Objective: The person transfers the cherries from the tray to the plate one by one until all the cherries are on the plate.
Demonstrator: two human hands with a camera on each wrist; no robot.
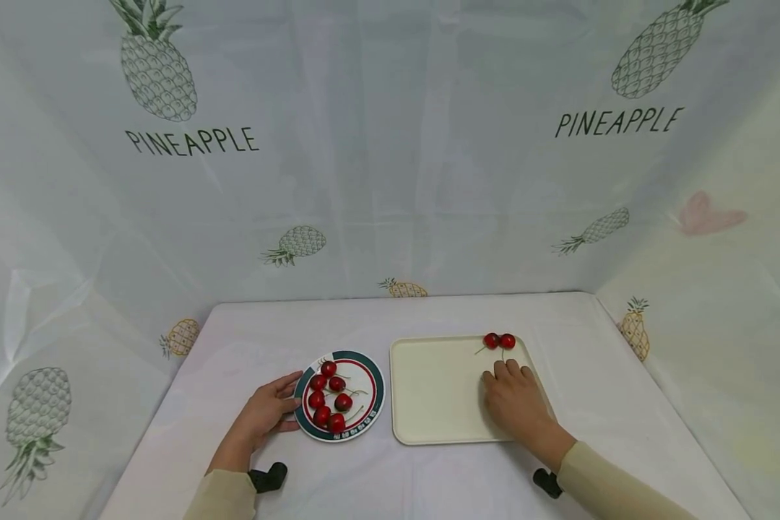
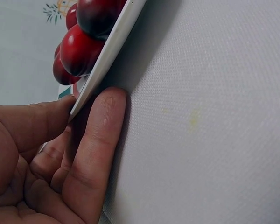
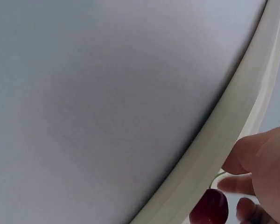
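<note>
Cherries, transfer from plate to tray, partly done by my reading.

Item one: round plate [image 1: 373,372] with green and red rim, on the white table [image 1: 429,318], left of centre. I count about six cherries on the plate [image 1: 330,398], clustered, stems visible on some.

Item two: cream tray [image 1: 429,393], just right of the plate, apart from it. Two cherries [image 1: 499,341] lie touching each other near its far right corner; the rest of the tray floor shows bare.

Item three: left hand [image 1: 263,415]. It grips the near left rim of the plate; in the left wrist view the thumb [image 2: 32,121] lies over the rim and a straight finger [image 2: 95,149] runs under it against the cloth, the other fingers curled behind. So the plate is pinched at its edge.

Item four: right hand [image 1: 513,397]. It rests palm down on the tray, fingers close together and pointing toward the two cherries. In the right wrist view the fingertips [image 3: 261,154] sit beside a cherry [image 3: 209,208] and its green stem; I cannot tell whether they pinch the stem or merely lie against it.

Tally, as I judge it: two fruit across, roughly six remaining on the plate, so about a quarter done.

Surroundings: pineapple-print sheeting [image 1: 188,141] on three sides.
</note>
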